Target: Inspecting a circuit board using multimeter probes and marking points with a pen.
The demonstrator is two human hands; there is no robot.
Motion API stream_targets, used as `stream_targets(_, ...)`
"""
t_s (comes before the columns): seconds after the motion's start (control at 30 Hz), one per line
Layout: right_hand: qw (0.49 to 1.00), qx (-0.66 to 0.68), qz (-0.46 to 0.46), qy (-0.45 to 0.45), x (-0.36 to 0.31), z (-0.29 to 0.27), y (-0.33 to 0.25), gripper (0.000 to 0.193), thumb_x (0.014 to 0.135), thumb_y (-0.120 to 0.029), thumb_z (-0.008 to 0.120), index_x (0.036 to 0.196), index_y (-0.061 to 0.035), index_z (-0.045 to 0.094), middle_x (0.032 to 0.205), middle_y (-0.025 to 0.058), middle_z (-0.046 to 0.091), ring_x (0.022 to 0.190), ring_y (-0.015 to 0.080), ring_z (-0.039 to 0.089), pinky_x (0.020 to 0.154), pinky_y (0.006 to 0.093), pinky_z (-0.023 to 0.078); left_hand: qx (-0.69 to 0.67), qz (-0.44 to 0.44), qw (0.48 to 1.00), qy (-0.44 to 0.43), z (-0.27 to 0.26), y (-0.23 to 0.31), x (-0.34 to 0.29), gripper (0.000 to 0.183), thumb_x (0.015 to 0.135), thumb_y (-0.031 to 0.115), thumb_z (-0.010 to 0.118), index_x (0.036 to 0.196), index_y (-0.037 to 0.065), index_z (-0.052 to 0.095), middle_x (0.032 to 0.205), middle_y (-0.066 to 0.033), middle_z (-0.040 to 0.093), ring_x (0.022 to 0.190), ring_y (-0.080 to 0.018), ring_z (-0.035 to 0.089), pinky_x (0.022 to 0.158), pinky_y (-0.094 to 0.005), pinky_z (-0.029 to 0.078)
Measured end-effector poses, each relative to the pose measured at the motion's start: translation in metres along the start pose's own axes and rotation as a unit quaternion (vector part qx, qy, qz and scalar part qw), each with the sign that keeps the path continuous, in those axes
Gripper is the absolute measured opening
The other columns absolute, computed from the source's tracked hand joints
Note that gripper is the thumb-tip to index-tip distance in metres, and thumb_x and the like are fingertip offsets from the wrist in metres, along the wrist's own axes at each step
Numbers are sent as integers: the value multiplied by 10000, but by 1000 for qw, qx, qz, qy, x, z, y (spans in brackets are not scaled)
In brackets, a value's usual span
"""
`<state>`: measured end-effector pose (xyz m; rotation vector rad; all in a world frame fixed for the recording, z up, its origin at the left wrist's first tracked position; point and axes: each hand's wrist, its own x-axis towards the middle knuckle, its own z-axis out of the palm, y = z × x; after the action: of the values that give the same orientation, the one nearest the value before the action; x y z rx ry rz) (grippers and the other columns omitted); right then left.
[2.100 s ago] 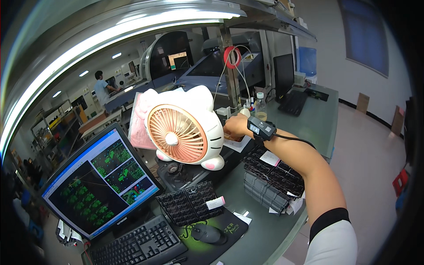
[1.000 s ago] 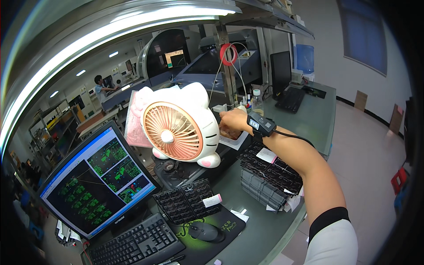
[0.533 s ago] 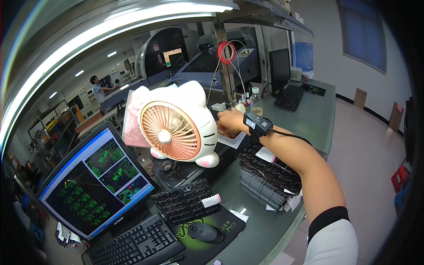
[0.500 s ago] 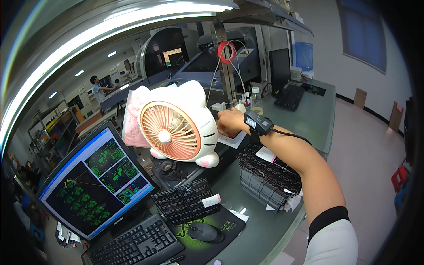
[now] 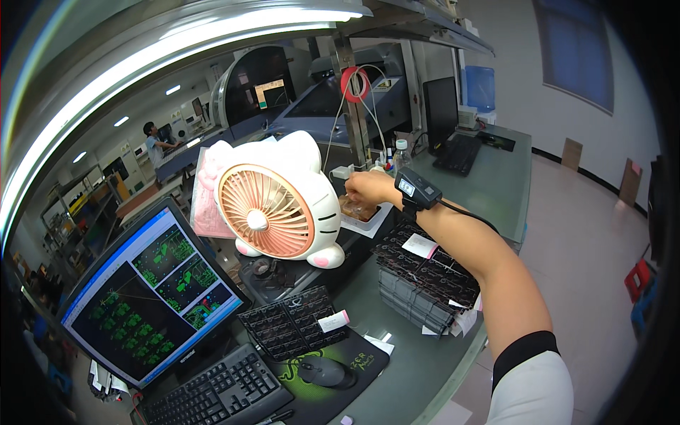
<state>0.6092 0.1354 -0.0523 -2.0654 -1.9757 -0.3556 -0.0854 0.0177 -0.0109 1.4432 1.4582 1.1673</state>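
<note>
White and small, a tray (image 5: 371, 227) with brown contents sits beneath the curled fingers (image 5: 355, 186) of a worker's right hand (image 5: 375, 188); whether they grip anything cannot be told. A black device (image 5: 418, 188) straps the wrist, a cat-shaped fan (image 5: 327, 205) stands just left, and dark panels (image 5: 404, 263) lie stacked nearer on the green worktable (image 5: 418, 358).

- White cat-shaped fan (image 5: 265, 205) with a pink grille, a pink packet (image 5: 202, 217) behind it
- Lit monitor (image 5: 149, 304) showing green patterns, a black keyboard (image 5: 216, 389) in front
- Black mouse (image 5: 327, 371) on a dark mat (image 5: 319, 400) with green print
- Red roll (image 5: 355, 83) against a metal post (image 5: 344, 53)
- Capped clear bottle (image 5: 401, 152) on the bench (image 5: 489, 195)
- Dark-screened monitor (image 5: 440, 113) and second keyboard (image 5: 459, 157) farther along
- Blue water jug (image 5: 479, 88) beyond
- Co-worker (image 5: 156, 146) in a pale blue top, background left
</note>
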Motion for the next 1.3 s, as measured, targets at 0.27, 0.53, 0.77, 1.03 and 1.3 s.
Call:
stream_targets(0.27,1000,13,26,-6,-8,-5,-3,120,765,-150,672,869,-101,637,807,64,685,815,281,667,665,401,495,12,0,1000,13,3,2,-3,188,992,317,522,1026,137,567,703,86,396,549,-2,334,476,-171,237)
stream_targets(0.53,998,15,56,-7,-7,-13,-17,131,730,-170,725,835,-117,667,797,41,691,799,258,673,650,392,495,17,-8,1000,3,0,0,-1,203,991,329,520,1037,137,568,721,80,411,562,-9,356,486,-172,258)
stream_targets(0.77,998,2,64,15,-6,-3,-12,152,780,-246,692,882,-133,705,781,59,684,812,278,668,676,409,507,10,-9,1000,4,-1,-4,1,191,991,315,524,1029,132,563,694,88,391,544,-2,328,478,-166,247)
stream_targets(1.03,993,14,88,71,-21,-18,-17,194,797,-244,656,939,-125,713,890,112,701,868,303,666,742,426,518,-10,-1,1000,-8,-10,-13,6,181,997,293,516,1019,120,561,684,84,387,541,-10,320,475,-176,243)
stream_targets(1.3,947,245,61,197,-82,-63,-42,92,844,-73,651,850,-38,566,728,-30,544,677,73,536,594,235,450,-6,71,996,-62,-26,-27,17,184,1010,254,462,953,81,490,593,77,337,460,3,285,387,-168,191)
